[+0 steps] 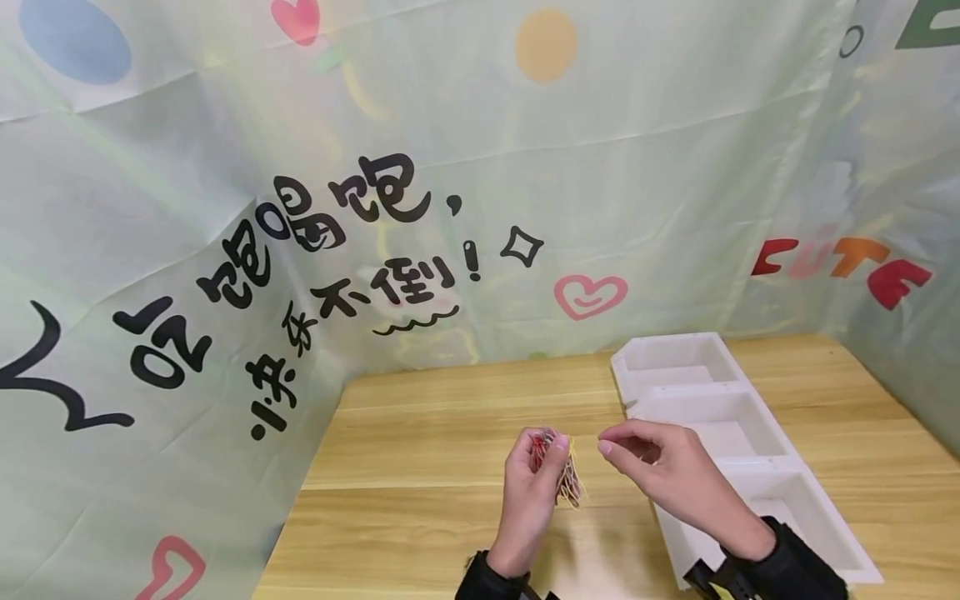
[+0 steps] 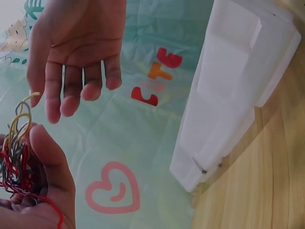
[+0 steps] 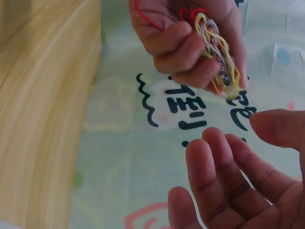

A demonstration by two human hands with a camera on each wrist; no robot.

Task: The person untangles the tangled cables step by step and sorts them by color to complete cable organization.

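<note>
My left hand grips a tangled bundle of thin strings in red, yellow and grey, its fingers curled round them. Yellow and grey loops stick out past the thumb in the left wrist view, and a single red strand trails down over the palm side. Facing the bundle, a short gap to the right, my right hand hovers over the table with its fingers loosely bent. In the right wrist view its thumb stands apart from the fingers, and nothing shows between them.
A white tray with three compartments stands on the wooden table, partly behind my right hand and forearm. Printed cloth hangs along the back and sides of the table.
</note>
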